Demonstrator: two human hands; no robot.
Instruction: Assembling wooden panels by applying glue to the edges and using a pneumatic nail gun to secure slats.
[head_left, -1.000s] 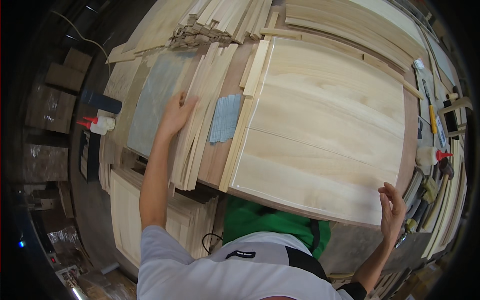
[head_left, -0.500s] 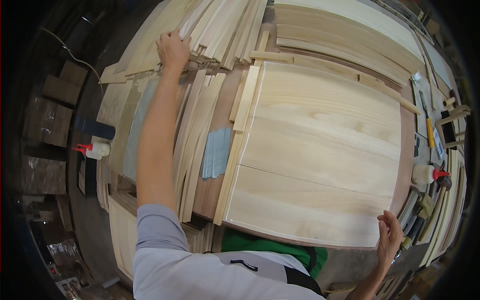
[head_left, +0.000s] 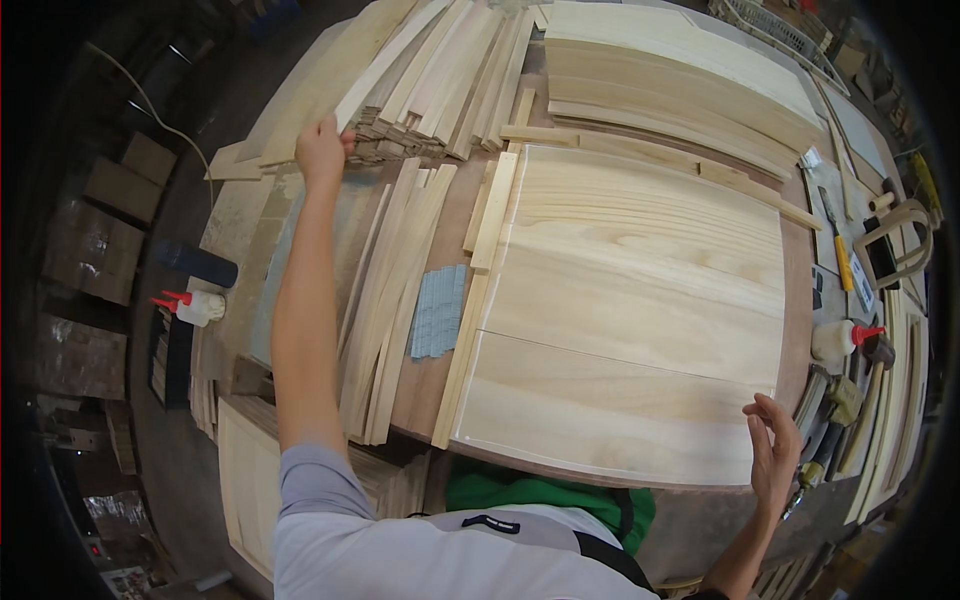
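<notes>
My left hand (head_left: pixel 322 152) is closed on the near end of a pale wooden strip (head_left: pixel 388 68), at the left edge of a stack of strips (head_left: pixel 440 85). The strip slants away over the left side of the stack. In front of me lies a broad pale wooden panel (head_left: pixel 630 270), with a thin white line along its edges and one seam across it. By its near right corner hovers my right hand (head_left: pixel 775 452), fingers loosely bent and apart, holding nothing. Wooden strips (head_left: pixel 478 290) lie along the panel's left side, and more strips (head_left: pixel 640 150) along its far side.
Loose strips (head_left: pixel 385 310) and a grey-blue bundle of thin pieces (head_left: pixel 437 312) lie left of the panel. A board stack (head_left: pixel 670 95) stands beyond it. Red-tipped bottles sit left (head_left: pixel 200 307) and right (head_left: pixel 832 342). A yellow-handled tool (head_left: pixel 842 262) lies at the right.
My left hand has come nearer and slightly left, drawing one strip's end away from the stack. My right hand stays by the panel's near right corner, slightly higher in view.
</notes>
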